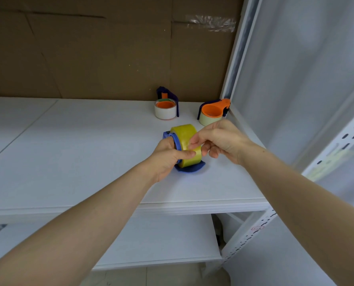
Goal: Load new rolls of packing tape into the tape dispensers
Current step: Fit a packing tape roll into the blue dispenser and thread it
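A yellow roll of packing tape [184,134] sits in a blue tape dispenser [190,169] standing on the white shelf [79,151]. My left hand [168,157] grips the dispenser and roll from the left, thumb lying across the tape's face. My right hand [217,139] pinches at the tape surface on the roll's near side with thumb and forefinger. Farther back stand two other dispensers with orange cores, each holding a pale roll: one [165,109] at the centre back, another [212,112] by the shelf's upright post.
A brown cardboard sheet [99,48] forms the back wall. A white metal upright [234,65] and translucent plastic sheeting [306,69] close the right side. A lower shelf [151,240] lies below the front edge.
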Tool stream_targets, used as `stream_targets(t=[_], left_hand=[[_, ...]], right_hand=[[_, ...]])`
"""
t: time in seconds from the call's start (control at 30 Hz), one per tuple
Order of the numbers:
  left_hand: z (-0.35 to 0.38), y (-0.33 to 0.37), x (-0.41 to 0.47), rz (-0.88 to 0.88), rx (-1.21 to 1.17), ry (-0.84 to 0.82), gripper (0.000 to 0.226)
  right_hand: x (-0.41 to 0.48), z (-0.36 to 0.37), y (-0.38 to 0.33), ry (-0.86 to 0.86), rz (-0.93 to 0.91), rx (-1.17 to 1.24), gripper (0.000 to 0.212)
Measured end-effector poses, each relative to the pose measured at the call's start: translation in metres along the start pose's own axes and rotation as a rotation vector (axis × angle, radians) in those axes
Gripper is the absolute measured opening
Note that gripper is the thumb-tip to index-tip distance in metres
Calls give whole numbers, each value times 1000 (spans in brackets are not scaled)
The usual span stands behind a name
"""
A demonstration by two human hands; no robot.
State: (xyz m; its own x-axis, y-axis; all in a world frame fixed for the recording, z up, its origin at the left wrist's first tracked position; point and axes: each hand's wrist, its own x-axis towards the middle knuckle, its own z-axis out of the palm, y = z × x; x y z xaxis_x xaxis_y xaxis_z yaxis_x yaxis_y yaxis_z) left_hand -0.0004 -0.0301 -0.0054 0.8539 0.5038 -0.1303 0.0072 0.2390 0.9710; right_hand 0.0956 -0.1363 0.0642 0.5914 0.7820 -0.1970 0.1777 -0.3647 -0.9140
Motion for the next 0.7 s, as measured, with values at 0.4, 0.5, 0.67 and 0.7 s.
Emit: stream_targets(t=[0.4,0.5,0.67,0.7], left_hand=[[-3,-5,0,-17,44,4,58],[-2,-4,-3,2,34,11,56],[0,-4,-6,36,67,-11,56],[0,-4,-7,38,62,-8,54]], right_hand=[[13,-6,4,344,-441,-404,15],[13,-3,16,210,-264,-168,80],[12,19,41,31,-88,130,82],[13,23,44,52,-98,179,61]])
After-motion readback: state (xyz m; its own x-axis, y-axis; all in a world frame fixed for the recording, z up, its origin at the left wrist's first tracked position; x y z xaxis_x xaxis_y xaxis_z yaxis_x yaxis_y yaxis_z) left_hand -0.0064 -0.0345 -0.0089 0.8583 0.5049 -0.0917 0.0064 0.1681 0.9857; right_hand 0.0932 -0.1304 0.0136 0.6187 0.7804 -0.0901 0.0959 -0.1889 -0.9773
